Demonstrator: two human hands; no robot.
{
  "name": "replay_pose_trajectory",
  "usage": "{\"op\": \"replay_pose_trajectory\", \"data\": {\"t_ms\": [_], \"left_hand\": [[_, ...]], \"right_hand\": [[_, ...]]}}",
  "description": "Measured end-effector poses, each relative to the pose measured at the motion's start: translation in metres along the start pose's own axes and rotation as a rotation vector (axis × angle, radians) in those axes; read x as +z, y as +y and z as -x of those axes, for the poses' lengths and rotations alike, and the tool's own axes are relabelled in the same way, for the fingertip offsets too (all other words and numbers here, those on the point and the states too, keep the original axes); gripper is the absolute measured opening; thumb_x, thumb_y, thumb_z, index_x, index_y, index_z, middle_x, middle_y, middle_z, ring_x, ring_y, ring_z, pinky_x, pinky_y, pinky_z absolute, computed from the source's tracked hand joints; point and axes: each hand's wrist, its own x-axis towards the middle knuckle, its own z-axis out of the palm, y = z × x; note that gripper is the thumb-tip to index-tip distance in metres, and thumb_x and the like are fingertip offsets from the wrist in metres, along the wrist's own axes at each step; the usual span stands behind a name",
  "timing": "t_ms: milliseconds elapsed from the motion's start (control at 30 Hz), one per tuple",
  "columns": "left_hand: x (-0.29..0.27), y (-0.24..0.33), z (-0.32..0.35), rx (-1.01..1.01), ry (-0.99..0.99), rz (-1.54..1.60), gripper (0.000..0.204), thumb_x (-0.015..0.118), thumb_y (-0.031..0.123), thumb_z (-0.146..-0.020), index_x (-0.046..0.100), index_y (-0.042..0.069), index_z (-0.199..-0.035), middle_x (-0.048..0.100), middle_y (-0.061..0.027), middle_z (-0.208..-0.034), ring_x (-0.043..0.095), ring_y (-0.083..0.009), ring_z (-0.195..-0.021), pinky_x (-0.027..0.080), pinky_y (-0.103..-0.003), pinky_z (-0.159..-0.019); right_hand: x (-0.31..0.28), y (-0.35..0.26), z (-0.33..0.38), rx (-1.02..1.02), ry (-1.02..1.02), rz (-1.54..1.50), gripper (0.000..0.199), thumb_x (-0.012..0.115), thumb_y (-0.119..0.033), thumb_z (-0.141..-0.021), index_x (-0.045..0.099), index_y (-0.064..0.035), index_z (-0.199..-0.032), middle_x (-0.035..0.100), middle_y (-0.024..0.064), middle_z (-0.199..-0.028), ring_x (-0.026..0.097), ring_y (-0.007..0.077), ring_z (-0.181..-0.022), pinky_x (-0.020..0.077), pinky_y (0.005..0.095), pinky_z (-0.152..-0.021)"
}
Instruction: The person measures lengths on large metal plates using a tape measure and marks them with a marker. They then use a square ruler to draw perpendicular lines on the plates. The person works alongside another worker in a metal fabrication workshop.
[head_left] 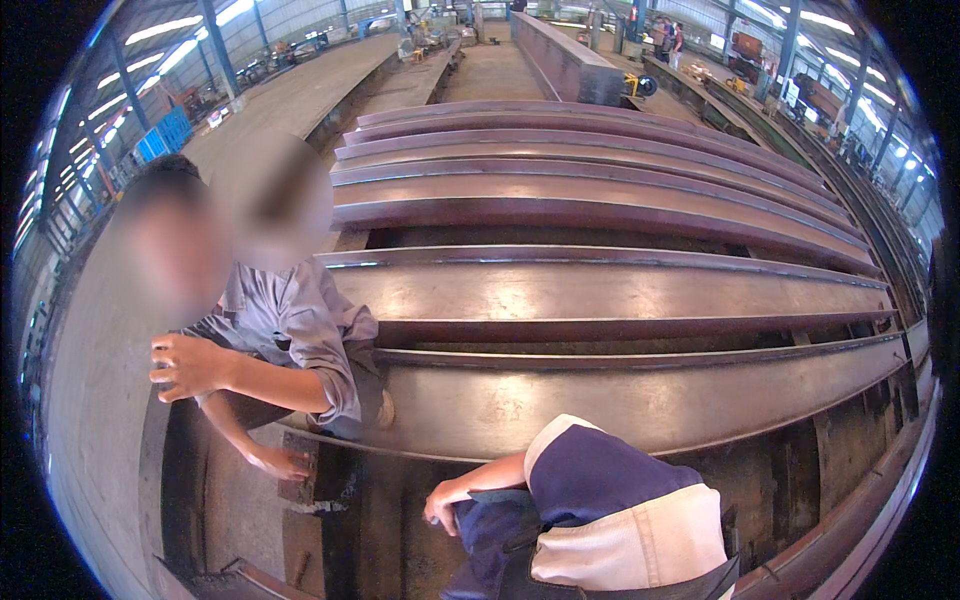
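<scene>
My right hand [443, 505] lies loosely over my bent knee in dark blue trousers [492, 528], near the lower middle. Its fingers droop, partly apart, and no object shows in them. A navy and cream sleeve [610, 480] covers that arm down to about the elbow. My left hand is out of view. Just beyond my knee runs a long, flat steel beam [520, 405] with a raised edge. To the left sits a co-worker in a grey shirt [300, 310]; one of their hands [190, 368] is raised with fingers curled, the other [280, 462] hangs low.
Several more steel beams [600, 283] lie in parallel rows ahead, with dark gaps between them. Behind them stands a tall beam [575, 65]. Supports and a rail [840, 520] lie at the lower right. Two people [670, 42] stand far off at the right.
</scene>
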Motion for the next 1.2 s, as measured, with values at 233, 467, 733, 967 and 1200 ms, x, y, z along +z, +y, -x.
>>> {"op": "replay_pose_trajectory", "data": {"t_ms": [233, 467, 733, 967, 1200], "left_hand": [[-0.014, -0.019, 0.054, 0.178, 0.284, 0.117, 0.017, 0.063, 0.018, -0.09, 0.063, 0.002, -0.088, 0.063, -0.0061, -0.082, 0.054, -0.0153, -0.072, 0.042, -0.028, -0.064], [-0.038, -0.1, 0.077, 0.252, 0.952, 0.115, 0.026, 0.064, 0.027, -0.09, 0.064, 0.006, -0.106, 0.064, -0.0041, -0.093, 0.054, -0.0126, -0.085, 0.039, -0.027, -0.075], [-0.025, -0.169, 0.068, 0.32, 1.101, 0.334, 0.037, 0.063, 0.031, -0.091, 0.061, 0.006, -0.118, 0.064, -0.0066, -0.108, 0.057, -0.0163, -0.096, 0.043, -0.031, -0.083], [0.024, -0.198, 0.022, 0.201, 1.191, 0.495, 0.035, 0.063, 0.029, -0.09, 0.063, 0.004, -0.116, 0.065, -0.0085, -0.109, 0.058, -0.0176, -0.099, 0.044, -0.033, -0.083], [0.059, -0.221, -0.011, 0.287, 1.314, 0.682, 0.036, 0.063, 0.025, -0.09, 0.061, 0.002, -0.117, 0.062, -0.0115, -0.116, 0.057, -0.0224, -0.106, 0.045, -0.037, -0.09]], "right_hand": [[-0.031, -0.012, 0.033, 0.156, 0.571, -0.173, 0.026, 0.063, -0.027, -0.072, 0.069, -0.0154, -0.095, 0.07, 0.0132, -0.092, 0.067, 0.033, -0.085, 0.0515, 0.0469, -0.073], [-0.061, -0.058, -0.012, -0.061, 0.607, -0.206, 0.034, 0.064, -0.041, -0.084, 0.07, -0.0159, -0.105, 0.07, 0.0143, -0.094, 0.067, 0.0341, -0.09, 0.0529, 0.0415, -0.081], [-0.06, -0.154, -0.031, -0.231, 0.398, -0.123, 0.044, 0.063, -0.045, -0.084, 0.068, -0.0124, -0.113, 0.068, 0.0189, -0.102, 0.064, 0.0381, -0.097, 0.0509, 0.0447, -0.086], [-0.042, -0.143, -0.054, -0.361, 0.214, 0.152, 0.035, 0.06, -0.037, -0.084, 0.068, -0.0096, -0.105, 0.068, 0.0201, -0.099, 0.063, 0.0409, -0.095, 0.0507, 0.0502, -0.081], [-0.022, -0.147, -0.05, -0.43, 0.143, 0.262, 0.028, 0.059, -0.03, -0.085, 0.065, -0.0045, -0.095, 0.066, 0.0249, -0.09, 0.063, 0.042, -0.09, 0.051, 0.0519, -0.073]]}}
